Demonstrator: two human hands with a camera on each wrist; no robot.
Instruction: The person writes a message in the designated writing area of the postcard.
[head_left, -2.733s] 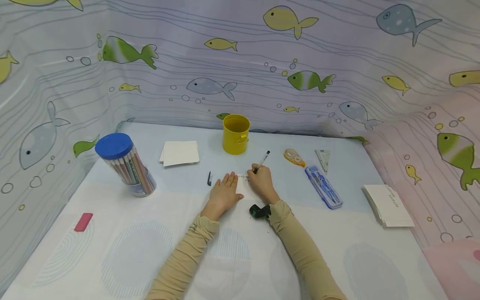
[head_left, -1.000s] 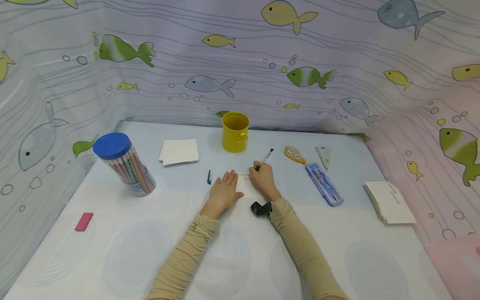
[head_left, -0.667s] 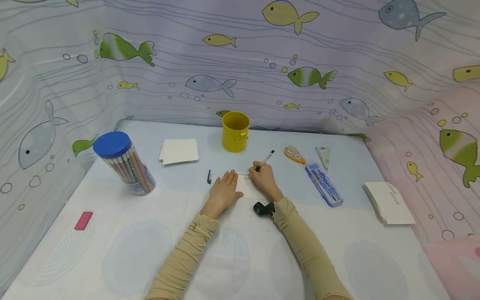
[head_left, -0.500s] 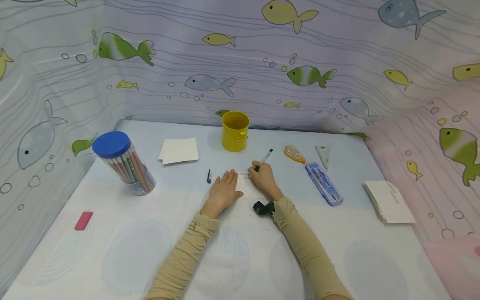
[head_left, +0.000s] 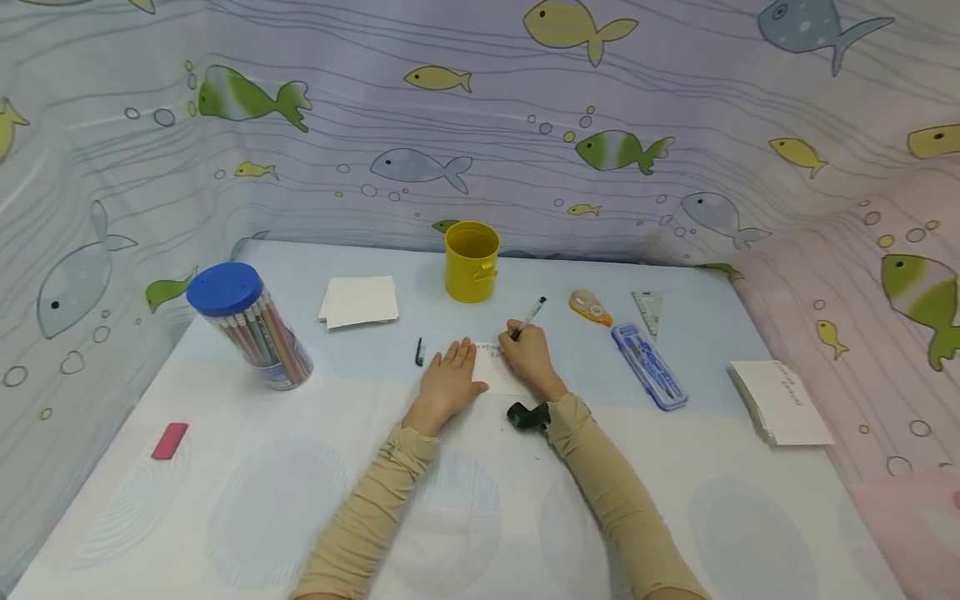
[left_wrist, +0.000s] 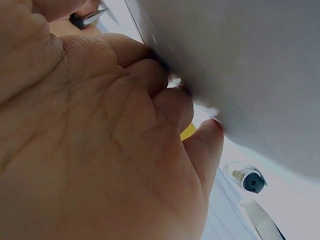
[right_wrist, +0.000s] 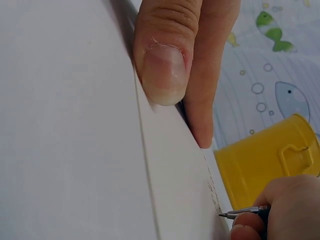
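A small white card (head_left: 492,371) lies on the table in front of me, with handwriting along its far edge. My left hand (head_left: 448,382) rests flat on its left side, fingers straight. My right hand (head_left: 527,354) grips a black pen (head_left: 528,317) whose tip touches the card's top edge; the right wrist view shows the pen tip (right_wrist: 235,214) on the card (right_wrist: 180,180) beside the written line, with my left fingers (right_wrist: 165,55) pressing the card's edge. The left wrist view is mostly filled by my left palm (left_wrist: 100,150).
A yellow tin cup (head_left: 472,261) stands behind the card. A pen cap (head_left: 419,353) lies left of my hand. A blue-lidded jar of pencils (head_left: 251,325), white card stacks (head_left: 359,301) (head_left: 780,401), a pink eraser (head_left: 169,441), correction tape (head_left: 589,307), a blue compass case (head_left: 648,366) and a set square (head_left: 647,307) lie around.
My right hand with the pen has shifted slightly to the right along the card's top edge since the earliest frame. The left hand stays flat on the card.
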